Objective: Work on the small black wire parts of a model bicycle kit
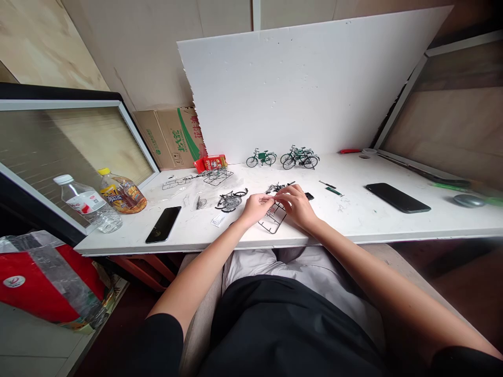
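Behind the hands a big white foam board (314,89) leans against the plywood wall, likely a plain backdrop for the finished pieces, and under them runs the white table (393,225), its near edge against the person's lap. Far to the left of the hands a cardboard box (168,137) sits in the corner, with two drink bottles (106,201) nearer the left end, seemingly pushed clear of the work. A black phone (164,224) lies just left of the left hand, another phone (397,197) well to the right of the right hand. Beyond the fingers stand small green model bicycles (283,157), upright in a row. A dark part-built bicycle (231,200) lies just left of the hands. The left hand (255,208) and right hand (297,205) meet fingertip to fingertip, pinching a tiny dark part too small to identify, directly above a black parts frame (272,220) flat on the table.
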### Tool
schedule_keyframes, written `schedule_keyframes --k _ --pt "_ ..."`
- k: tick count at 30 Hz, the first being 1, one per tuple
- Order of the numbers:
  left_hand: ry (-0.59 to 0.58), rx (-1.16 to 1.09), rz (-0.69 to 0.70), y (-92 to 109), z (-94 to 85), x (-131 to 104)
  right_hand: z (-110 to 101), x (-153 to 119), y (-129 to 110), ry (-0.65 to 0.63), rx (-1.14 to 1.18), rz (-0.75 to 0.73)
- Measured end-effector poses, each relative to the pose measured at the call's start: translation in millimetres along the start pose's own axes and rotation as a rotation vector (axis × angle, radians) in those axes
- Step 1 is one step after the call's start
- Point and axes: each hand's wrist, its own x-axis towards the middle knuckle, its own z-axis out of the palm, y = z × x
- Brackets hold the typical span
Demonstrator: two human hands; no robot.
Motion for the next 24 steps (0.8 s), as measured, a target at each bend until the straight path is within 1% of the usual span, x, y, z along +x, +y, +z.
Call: schedule_keyframes --k 4,6,11,16,20,24 --pt "0.060 -0.165 -0.096 9.3 1.3 -2.3 1.7 -0.6 0.0 0.063 -0.042 -0.008" --pt "0.063 -0.222 -0.124 14.2 1.2 -3.9 2.3 -1.1 0.0 0.073 -0.063 -0.013" --pt "0.047 -0.349 -0.154 23.2 -1.8 -7.7 3.2 -2.2 0.3 0.060 -0.060 -0.042" --pt "0.069 -0.425 -0.237 25.6 -4.3 -8.3 2.8 -2.3 -1.8 0.059 -0.053 -0.039" --pt "0.084 -0.461 -0.210 26.4 -4.0 -8.1 1.8 -1.4 -3.3 0.071 -0.040 -0.031" --pt "0.054 -0.481 -0.195 25.4 -3.2 -7.7 0.9 -0.3 -3.6 0.101 -0.034 -0.038"
